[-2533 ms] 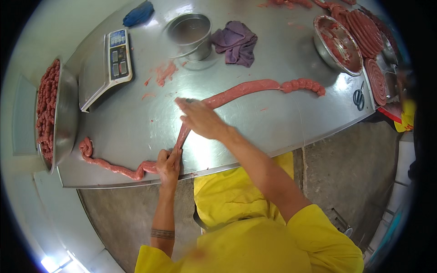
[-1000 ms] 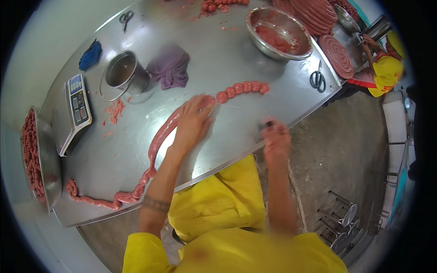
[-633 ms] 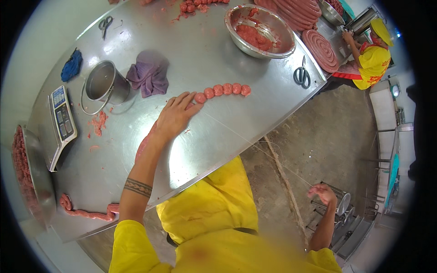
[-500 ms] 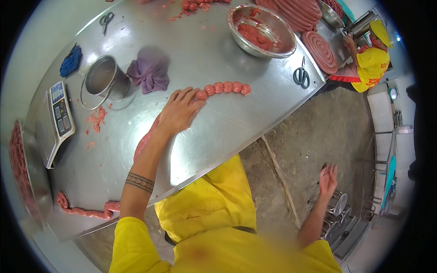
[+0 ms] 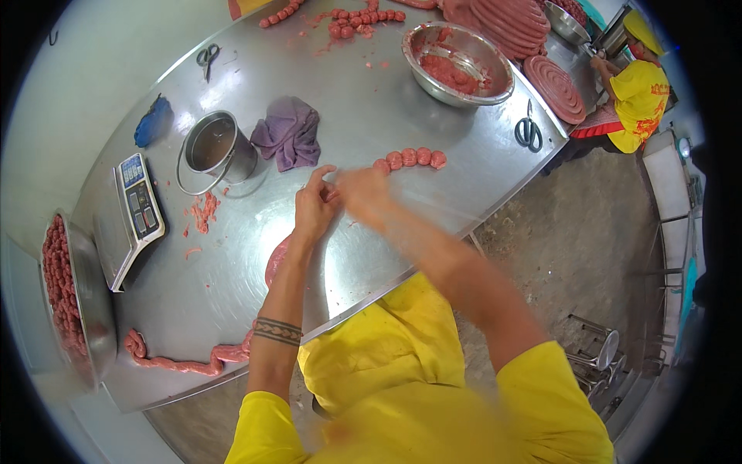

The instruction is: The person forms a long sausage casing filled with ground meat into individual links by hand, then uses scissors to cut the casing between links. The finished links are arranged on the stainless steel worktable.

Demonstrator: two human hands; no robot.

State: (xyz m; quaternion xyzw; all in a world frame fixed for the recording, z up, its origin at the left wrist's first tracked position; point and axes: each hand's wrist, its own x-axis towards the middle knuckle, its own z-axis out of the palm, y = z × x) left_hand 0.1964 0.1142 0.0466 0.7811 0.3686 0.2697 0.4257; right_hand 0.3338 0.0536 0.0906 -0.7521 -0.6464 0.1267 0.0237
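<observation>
The sausage [image 5: 277, 263] lay on the steel table [image 5: 433, 213], right of the bucket [image 5: 243, 164] and on its near side, with one stretch of it at the hands. The left hand [image 5: 314, 209] had its thumb and fingers bent around that stretch, and a bit of meat showed between the two hands. The right hand [image 5: 365, 195], blurred, met the left; whether it gripped anything could not be told. Beyond the right hand a row of round links [image 5: 410, 159] lay well to the right of the bucket. The other way, the thick part passed beneath the left forearm [image 5: 287, 290], and a thin tail [image 5: 176, 365] ended in a curl, well to the near side of the bucket.

The bucket held a murky liquid [image 5: 212, 145]. A basin [image 5: 94, 301], heaped with lumpy red meat [image 5: 63, 282], stood left of the bucket, on its near side. A bowl [image 5: 462, 98] with minced meat [image 5: 448, 74] in it stood well to the bucket's right, and a cloth [image 5: 290, 135] lay just right of the bucket
</observation>
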